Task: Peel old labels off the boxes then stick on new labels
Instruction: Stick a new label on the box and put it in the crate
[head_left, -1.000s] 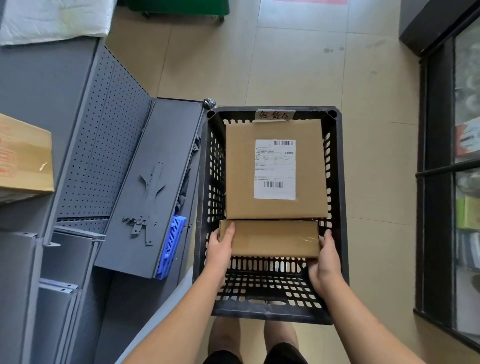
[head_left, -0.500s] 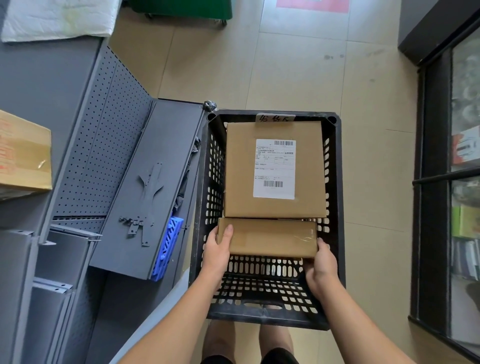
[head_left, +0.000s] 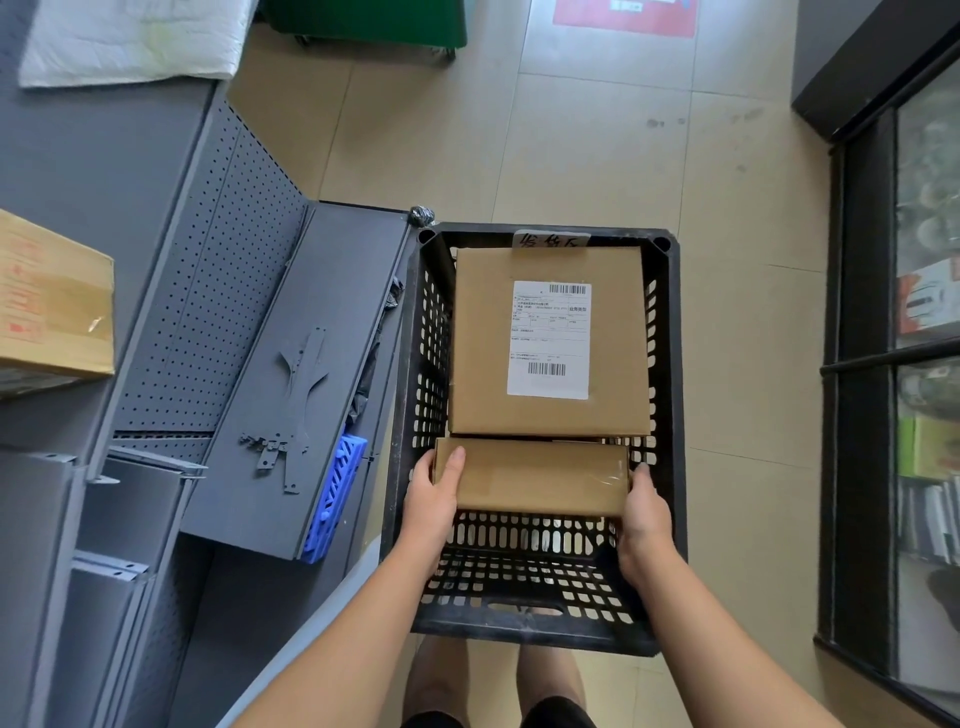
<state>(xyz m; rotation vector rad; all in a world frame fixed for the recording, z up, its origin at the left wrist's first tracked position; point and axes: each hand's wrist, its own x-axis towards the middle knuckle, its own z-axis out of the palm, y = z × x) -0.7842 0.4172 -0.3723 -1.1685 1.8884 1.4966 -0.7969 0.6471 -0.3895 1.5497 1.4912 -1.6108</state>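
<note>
Brown cardboard fills the black crate. We grip the small box by its ends at the near side, left hand thumb over its top, right hand clasping the right end. Just beyond lies the larger box with its white label.

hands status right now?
Left hand: holding the small box, thumb on top.
Right hand: holding the box's other end.
</note>
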